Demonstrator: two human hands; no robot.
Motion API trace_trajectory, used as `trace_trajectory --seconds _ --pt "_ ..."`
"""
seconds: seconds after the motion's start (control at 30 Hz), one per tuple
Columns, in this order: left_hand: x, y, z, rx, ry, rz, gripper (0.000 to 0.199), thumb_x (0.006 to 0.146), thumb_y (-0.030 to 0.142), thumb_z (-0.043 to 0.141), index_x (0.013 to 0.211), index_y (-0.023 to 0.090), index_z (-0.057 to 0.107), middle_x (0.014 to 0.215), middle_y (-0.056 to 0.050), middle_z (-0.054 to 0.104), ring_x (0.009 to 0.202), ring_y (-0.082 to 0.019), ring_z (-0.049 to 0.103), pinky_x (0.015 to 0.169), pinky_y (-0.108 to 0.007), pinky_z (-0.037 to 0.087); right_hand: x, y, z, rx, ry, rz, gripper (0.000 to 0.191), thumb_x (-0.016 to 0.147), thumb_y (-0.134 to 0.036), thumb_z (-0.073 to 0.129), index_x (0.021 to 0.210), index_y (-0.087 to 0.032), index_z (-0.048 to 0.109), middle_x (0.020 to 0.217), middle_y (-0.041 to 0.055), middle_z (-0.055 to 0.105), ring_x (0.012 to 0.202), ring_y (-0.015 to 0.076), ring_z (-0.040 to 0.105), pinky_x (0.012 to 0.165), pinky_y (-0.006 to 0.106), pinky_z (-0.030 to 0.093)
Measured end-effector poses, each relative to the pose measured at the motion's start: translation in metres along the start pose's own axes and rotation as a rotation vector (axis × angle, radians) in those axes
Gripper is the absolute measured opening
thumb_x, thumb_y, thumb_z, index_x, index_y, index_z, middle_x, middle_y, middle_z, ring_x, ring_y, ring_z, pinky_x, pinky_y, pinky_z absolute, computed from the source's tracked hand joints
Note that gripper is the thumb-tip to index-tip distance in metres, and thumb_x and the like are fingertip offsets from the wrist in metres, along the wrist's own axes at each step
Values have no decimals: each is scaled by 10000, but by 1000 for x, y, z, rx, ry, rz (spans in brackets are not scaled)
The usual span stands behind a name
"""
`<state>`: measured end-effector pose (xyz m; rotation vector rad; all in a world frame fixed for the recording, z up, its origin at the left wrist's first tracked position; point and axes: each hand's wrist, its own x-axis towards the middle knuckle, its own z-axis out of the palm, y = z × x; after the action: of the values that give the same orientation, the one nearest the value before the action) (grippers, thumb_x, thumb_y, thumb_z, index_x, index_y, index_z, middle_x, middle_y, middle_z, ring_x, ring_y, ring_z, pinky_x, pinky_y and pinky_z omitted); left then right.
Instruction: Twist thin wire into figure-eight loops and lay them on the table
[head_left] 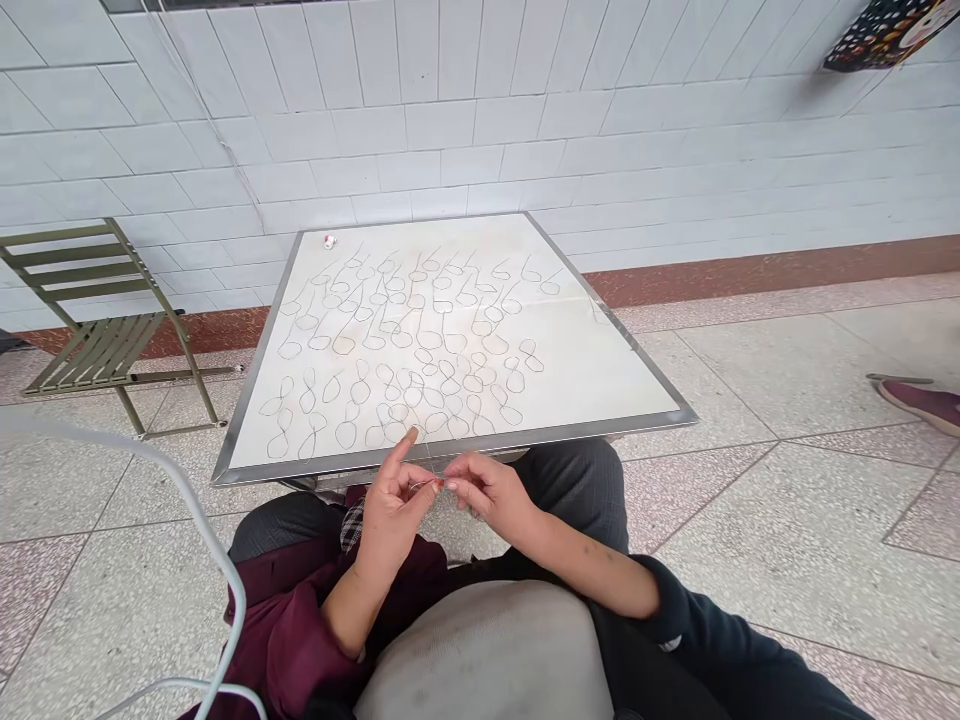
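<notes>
Thin grey wire-like strand (430,457): fine, rising from grip, reddish at fingertips.
Left fingers (418,504): pinching strand.
Right fingers (470,464): pinching strand.

Just off the near edge of the table (600,370), the left hand (391,510) and right hand (489,490) pinch a thin wire (430,455); wire loops (409,342) lie on the table.

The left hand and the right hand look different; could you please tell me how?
The left hand extends one finger toward the table, while the right hand has its fingers curled. The left hand comes from a maroon sleeve, the right hand from a dark blue sleeve. Both hands pinch at a thin strand.
</notes>
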<state>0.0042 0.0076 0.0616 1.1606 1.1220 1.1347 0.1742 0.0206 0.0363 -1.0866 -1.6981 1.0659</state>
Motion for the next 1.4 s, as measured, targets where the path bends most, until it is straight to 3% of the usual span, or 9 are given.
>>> trace_trajectory --seconds 0.03,0.1,0.27,0.5,0.6,0.9,1.1,1.3,1.4 --pt "0 0 0 -7 -7 -11 740 796 272 695 1453 224 359 742 20 630 656 -108 539 622 -222 425 6 -3 -9 -143 76 -140 184 907 -363 573 987 -208 632 818 37 640 637 128 611 562 257 533" --pt "1 0 0 -24 -32 -34 789 789 265 703 1473 229 311 727 28 618 625 -100 505 591 -215 402 21 -12 -28 -414 82 -392 212 932 -296 541 1115 -238 630 1027 84 619 802 150 611 663 283 540" --pt "0 0 0 -83 -102 -59 850 778 255 710 1495 243 253 718 30 610 635 -111 520 587 -224 394 63 -43 -62 -779 -246 -759 295 978 -187 393 1140 -252 630 1182 85 594 939 189 545 753 338 507" --pt "-2 6 -2 -158 -141 -77 851 769 239 721 1489 268 270 723 37 602 686 -118 546 648 -232 409 85 -66 -68 -664 -521 -731 286 994 -260 365 982 -254 652 1073 45 634 924 178 545 832 353 481" --pt "-2 6 -4 -162 -152 -73 846 776 222 713 1491 273 264 727 40 595 696 -115 546 683 -241 420 86 -67 -68 -610 -532 -687 261 986 -301 399 920 -256 648 1041 36 641 900 174 542 829 346 474" --pt "-2 3 -6 -151 -132 -59 822 771 220 716 1478 264 299 738 37 606 683 -110 529 666 -232 402 83 -58 -64 -921 -482 -749 319 1003 -331 357 845 -226 613 802 46 600 777 188 498 701 329 439" --pt "-2 2 -6 -33 -26 -7 766 779 219 694 1460 246 345 723 33 608 642 -110 498 631 -228 388 62 -43 -49 -717 -336 -542 213 975 -277 418 870 -197 585 731 44 577 709 175 509 657 310 427" --pt "-1 -2 -7 -10 25 11 737 776 231 694 1444 233 381 710 33 618 635 -113 515 653 -240 406 43 -30 -20 21 -158 182 170 883 -368 569 836 -205 563 676 -19 621 569 103 539 574 248 461" --pt "0 -4 -7 -44 33 -16 735 764 246 714 1429 215 402 706 30 627 628 -108 522 654 -241 415 40 -25 -8 378 -109 373 243 827 -422 635 839 -190 562 697 -19 634 565 89 557 582 242 490"
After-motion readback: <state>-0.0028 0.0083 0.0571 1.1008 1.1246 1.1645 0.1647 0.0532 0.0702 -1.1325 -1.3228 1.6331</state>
